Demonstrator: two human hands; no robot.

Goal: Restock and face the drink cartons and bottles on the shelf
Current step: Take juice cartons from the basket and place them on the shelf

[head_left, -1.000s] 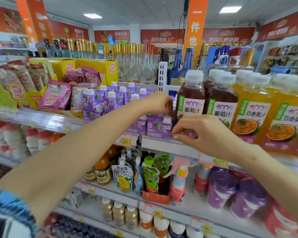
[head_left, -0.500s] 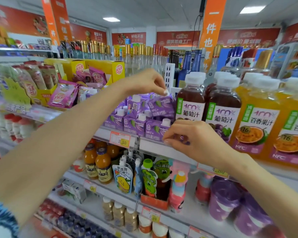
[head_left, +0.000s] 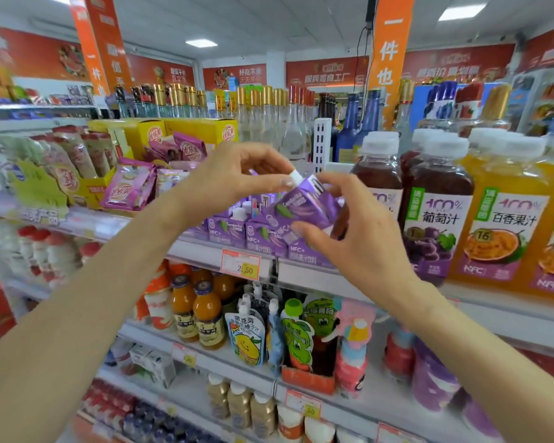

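Snacks, signs and tags crowding a shop aisle.
Orange banners [head_left: 390, 52] hanging from the ceiling at left and right of centre, ceiling lights [head_left: 201, 43] glowing between them; red wall signs [head_left: 327, 71] running along the back wall; yellow boxes [head_left: 202, 129] sitting open on the top shelf, pink packs [head_left: 125, 190] leaning forward just below them, beside a yellow tray of taller snack bags [head_left: 74, 155] to the left; a green card [head_left: 37, 187] standing at the shelf edge before that tray; a white divider [head_left: 322, 145] rising upright further back; a price tag [head_left: 241, 264] reading 2.50 sitting on the shelf rail, another tag [head_left: 304, 407] showing lower down.
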